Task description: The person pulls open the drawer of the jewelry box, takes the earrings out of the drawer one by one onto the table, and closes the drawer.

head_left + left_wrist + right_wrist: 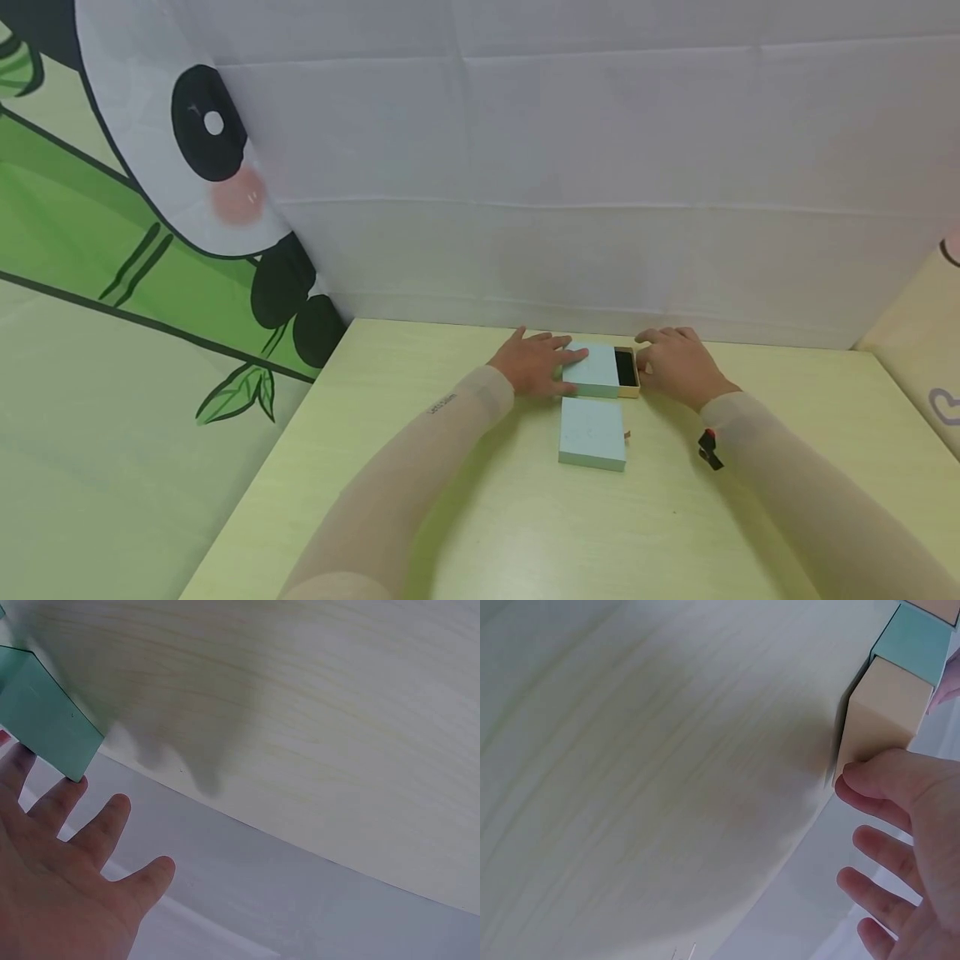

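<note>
A pale blue box sleeve (595, 372) lies on the light wooden table (465, 517) near its far edge. A tan drawer (627, 371) with a black inside sticks out of its right end. My left hand (536, 367) rests flat against the sleeve's left side, fingers straight; in the left wrist view these fingers (71, 799) touch the sleeve (45, 720). My right hand (678, 362) touches the drawer's end. In the right wrist view its thumb (885, 776) presses the tan drawer (881, 712) beside the blue sleeve (915, 641), and the other fingers are spread. A second pale blue box (592, 433) lies just nearer.
A white cloth backdrop (600, 167) hangs right behind the table. A panda and bamboo print cloth (150, 208) covers the left side. A small black and red object (708, 448) sits on my right sleeve. The table's left edge runs diagonally toward me.
</note>
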### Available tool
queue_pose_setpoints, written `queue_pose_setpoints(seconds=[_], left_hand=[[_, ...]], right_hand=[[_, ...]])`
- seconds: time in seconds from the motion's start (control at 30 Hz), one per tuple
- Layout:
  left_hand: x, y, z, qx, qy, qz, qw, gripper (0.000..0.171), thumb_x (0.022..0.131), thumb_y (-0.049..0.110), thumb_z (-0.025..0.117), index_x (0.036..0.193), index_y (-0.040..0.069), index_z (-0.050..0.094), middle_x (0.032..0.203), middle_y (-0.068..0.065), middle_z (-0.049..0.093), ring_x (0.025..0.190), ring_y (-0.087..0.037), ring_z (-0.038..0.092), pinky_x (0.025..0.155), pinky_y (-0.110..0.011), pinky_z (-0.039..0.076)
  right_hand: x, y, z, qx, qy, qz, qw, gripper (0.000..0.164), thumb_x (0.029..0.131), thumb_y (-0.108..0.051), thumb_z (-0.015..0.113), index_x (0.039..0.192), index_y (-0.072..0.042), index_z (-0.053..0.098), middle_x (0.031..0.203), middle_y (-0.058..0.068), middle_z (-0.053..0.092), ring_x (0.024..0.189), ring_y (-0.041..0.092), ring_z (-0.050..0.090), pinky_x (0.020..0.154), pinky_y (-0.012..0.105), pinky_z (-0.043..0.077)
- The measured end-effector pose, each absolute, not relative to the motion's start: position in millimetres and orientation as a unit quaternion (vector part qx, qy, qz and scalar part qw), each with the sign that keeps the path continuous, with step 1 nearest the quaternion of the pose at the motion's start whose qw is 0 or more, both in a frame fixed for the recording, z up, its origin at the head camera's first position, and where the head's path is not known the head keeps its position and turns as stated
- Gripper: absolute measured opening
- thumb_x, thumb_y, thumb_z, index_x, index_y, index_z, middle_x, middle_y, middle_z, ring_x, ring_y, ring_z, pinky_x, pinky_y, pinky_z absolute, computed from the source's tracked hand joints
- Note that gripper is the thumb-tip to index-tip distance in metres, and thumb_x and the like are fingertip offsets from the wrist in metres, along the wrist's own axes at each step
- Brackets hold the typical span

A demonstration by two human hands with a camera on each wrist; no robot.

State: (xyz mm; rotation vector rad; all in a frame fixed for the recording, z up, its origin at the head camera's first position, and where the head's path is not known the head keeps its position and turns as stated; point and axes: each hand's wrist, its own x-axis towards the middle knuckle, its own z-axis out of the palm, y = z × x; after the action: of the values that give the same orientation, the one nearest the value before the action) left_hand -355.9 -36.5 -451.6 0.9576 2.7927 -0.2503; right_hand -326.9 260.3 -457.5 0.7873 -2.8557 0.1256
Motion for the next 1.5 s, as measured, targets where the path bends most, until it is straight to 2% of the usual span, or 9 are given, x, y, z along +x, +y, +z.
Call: queue_pose_setpoints(seconds=[0.5,1.5], left_hand=[[-359,-34,-450,0.314,0.942,-0.082,0.089,0.079,0.117,0.077,0.053,0.187,0.052,0.027,0.197,0.009,0.033,0.184,-0.023,0.037,0.150,-0.069,0.027],[-359,-32,-447,0.311,0.943,-0.089,0.079,0.078,0.117,0.078,0.052,0.186,0.053,0.028,0.197,0.009,0.035,0.183,-0.024,0.039,0.149,-0.067,0.030]], right_hand=[[-338,257,-460,0.263,-0.960,0.037,0.084,0.007,0.101,-0.014,0.087,0.100,-0.015,0.094,0.149,0.021,0.081,0.139,0.053,0.074,0.122,0.074,0.053],[-353,249,-469,0.252,-0.963,0.064,0.070,0.012,0.103,-0.016,0.083,0.106,-0.018,0.095,0.151,0.020,0.080,0.140,0.054,0.074,0.123,0.075,0.051]])
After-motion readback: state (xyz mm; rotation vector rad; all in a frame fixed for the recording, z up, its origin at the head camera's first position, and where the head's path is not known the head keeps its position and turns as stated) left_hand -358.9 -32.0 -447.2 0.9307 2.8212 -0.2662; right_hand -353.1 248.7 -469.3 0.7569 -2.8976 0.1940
